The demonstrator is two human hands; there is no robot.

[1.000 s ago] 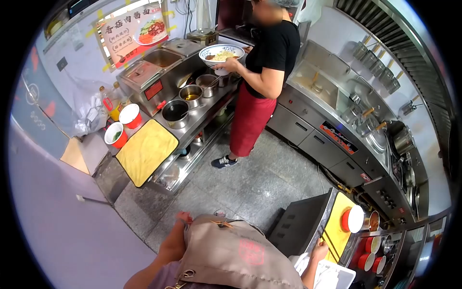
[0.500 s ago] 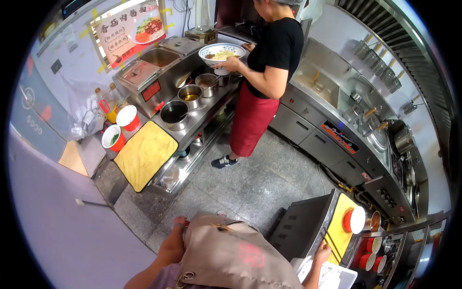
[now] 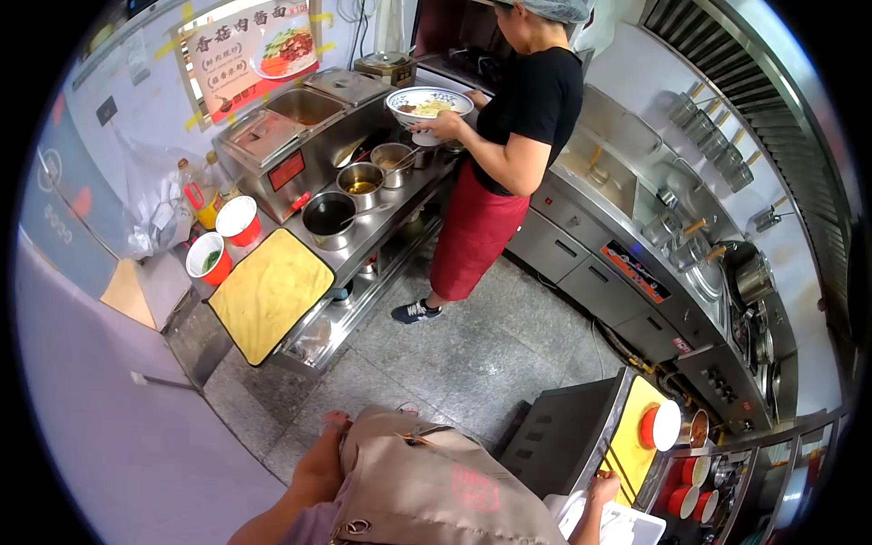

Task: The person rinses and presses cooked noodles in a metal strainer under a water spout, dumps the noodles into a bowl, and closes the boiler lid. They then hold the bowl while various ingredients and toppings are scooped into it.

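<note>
At the lower right, my right hand [image 3: 603, 488] is closed around a pair of dark chopsticks [image 3: 624, 466], which lie over the yellow cloth [image 3: 633, 434] on the near counter. A red bowl with a white top [image 3: 661, 425] sits on that cloth, beyond the chopsticks. Below my right hand is a white tray [image 3: 647, 529] with pale contents I cannot make out. My left hand [image 3: 338, 420] hangs low beside my brown apron [image 3: 436, 481]; its fingers are too small and partly hidden to read, and nothing shows in it.
A co-worker [image 3: 536, 100] in a black shirt and red apron holds a large patterned bowl [image 3: 429, 105] at the far counter. Several pots, including a dark one [image 3: 329, 216], stand there, beside another yellow cloth [image 3: 271, 295] and two red-and-white tubs [image 3: 238, 220]. Grey tiled floor [image 3: 454, 363] lies between.
The view has shifted slightly. My right hand still holds the chopsticks at the near cloth, and the co-worker still holds the bowl.
</note>
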